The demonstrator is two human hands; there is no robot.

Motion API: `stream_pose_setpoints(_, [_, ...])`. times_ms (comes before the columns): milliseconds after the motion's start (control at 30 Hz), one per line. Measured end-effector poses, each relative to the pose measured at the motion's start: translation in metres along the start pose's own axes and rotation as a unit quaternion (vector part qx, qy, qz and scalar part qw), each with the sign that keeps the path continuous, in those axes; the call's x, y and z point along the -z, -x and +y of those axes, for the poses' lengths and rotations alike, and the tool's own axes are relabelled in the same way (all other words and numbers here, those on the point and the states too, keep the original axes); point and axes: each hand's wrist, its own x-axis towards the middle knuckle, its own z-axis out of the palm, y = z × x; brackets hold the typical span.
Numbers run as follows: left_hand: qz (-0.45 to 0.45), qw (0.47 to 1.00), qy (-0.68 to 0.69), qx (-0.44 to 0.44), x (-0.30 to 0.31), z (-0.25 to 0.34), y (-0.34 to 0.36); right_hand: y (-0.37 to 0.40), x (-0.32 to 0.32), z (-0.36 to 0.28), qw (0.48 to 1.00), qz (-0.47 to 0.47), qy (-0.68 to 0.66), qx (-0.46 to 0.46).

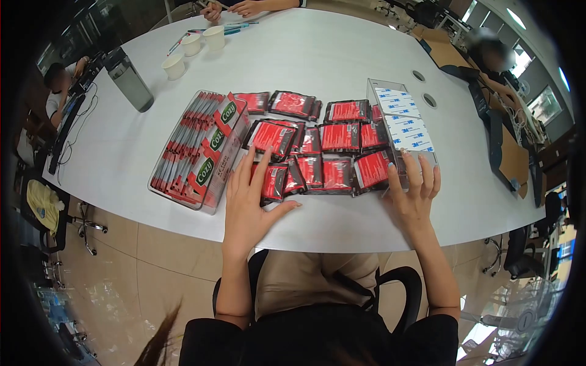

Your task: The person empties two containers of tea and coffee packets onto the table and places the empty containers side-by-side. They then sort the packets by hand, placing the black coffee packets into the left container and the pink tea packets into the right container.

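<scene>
My left hand (247, 195) lies open, fingers spread, between a filled clear box and loose red-and-black packets (340, 137). Its fingertips reach the nearest packets; whether they press on them I cannot tell. Several packets stand on edge in the filled clear plastic box (215, 194), and its front ones read "Cozy". With thumb and fingers spanning the near end, my right hand (415, 189) grips a second clear plastic box (378, 91). White sheets printed "3M" (406, 125) cover the face of this box that is turned up. Loose packets lie in overlapping rows between the two boxes.
A grey water bottle (129, 82) stands at the back left, near several paper cups (174, 66) and pens (235, 28). Another person's hands (244, 8) are at the far edge. Cardboard (510, 152) lies along the right side. The white table (317, 229) ends before my lap.
</scene>
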Motion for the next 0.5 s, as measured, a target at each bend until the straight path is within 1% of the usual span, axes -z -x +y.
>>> stream_pose_setpoints(133, [-0.024,0.998,-0.063,-0.005,-0.001,0.002,0.002,0.005,0.003,0.021,0.999,-0.015,0.033,0.023])
stream_pose_setpoints(233, [-0.018,0.998,-0.065,0.009,-0.007,-0.003,0.002,0.007,0.006,0.038,0.997,-0.02,0.061,0.04])
stream_pose_setpoints(333, [-0.018,0.997,-0.073,0.004,-0.008,-0.004,0.003,0.009,0.013,0.055,0.994,-0.04,0.086,0.05])
stream_pose_setpoints(367, [-0.015,0.997,-0.073,0.003,-0.008,-0.003,0.002,0.009,0.014,0.06,0.994,-0.031,0.086,0.06])
stream_pose_setpoints(500, [0.0,0.998,-0.066,0.002,-0.01,-0.005,0.003,0.013,0.023,0.077,0.994,-0.053,0.089,0.045])
